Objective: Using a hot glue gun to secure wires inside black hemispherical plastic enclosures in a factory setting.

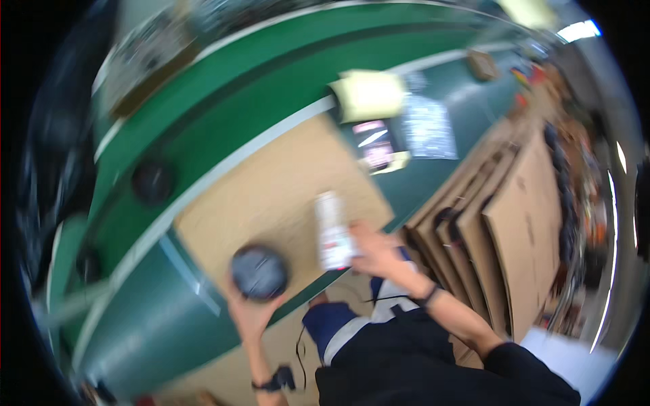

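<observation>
A round black thing (259, 272), dome-like and smeared by motion, sits over the near edge of a brown cardboard sheet (271, 183). My left hand (249, 314) is closed around its near side, with the fingers partly hidden by it. To the right, a white bottle-shaped thing (332, 233) with reddish marks lies lengthwise over the same sheet. My right hand (379, 250) grips the lower right side of it. Blur hides the exact kind of both things.
Beyond the green table (156, 304) runs a green conveyor belt (284, 88) carrying a dark round thing (153, 180). Yellowish paper (369, 95), a phone (374, 144) and clear plastic bags (428, 125) lie at the back right. Flat cardboard boxes (521, 230) stand on the right.
</observation>
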A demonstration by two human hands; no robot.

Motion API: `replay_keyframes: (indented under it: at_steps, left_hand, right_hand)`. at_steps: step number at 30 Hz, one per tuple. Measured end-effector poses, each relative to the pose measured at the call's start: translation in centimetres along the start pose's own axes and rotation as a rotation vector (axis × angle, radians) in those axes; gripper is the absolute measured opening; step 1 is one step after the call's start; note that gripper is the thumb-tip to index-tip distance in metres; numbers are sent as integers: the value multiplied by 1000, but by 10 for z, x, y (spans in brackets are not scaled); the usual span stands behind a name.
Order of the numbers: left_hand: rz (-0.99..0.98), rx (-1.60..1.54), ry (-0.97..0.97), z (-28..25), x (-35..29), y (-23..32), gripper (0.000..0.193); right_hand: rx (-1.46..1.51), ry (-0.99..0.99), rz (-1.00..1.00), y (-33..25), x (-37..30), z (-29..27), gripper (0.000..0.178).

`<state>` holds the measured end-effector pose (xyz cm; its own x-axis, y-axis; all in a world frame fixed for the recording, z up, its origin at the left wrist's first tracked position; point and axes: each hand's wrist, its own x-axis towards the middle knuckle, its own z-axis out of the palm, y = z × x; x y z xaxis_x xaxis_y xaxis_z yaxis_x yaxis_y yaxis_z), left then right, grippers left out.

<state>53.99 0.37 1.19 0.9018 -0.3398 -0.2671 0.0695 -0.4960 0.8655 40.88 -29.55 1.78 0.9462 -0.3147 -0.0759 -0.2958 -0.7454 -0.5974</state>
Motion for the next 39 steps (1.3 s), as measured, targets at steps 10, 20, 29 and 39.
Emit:
replay_keyframes:
  at_steps: [10,20,29,39]
  left_hand:
    - [388,271,85,-25,-80,98,113]
    - [692,284,-522,220,-97,319,115]
    - [741,-104,-1311,752,-212,525,109]
    - [958,-130,-1099,1038,-338,546,108]
  right_hand:
    - [106,160,-30,12,2,22,61]
    - [-19,1140,704,225,-367,-307,31]
    - [-311,965,1158,331,-471,-305,55]
    - [-252,931,1210,337,-470,-318,60]
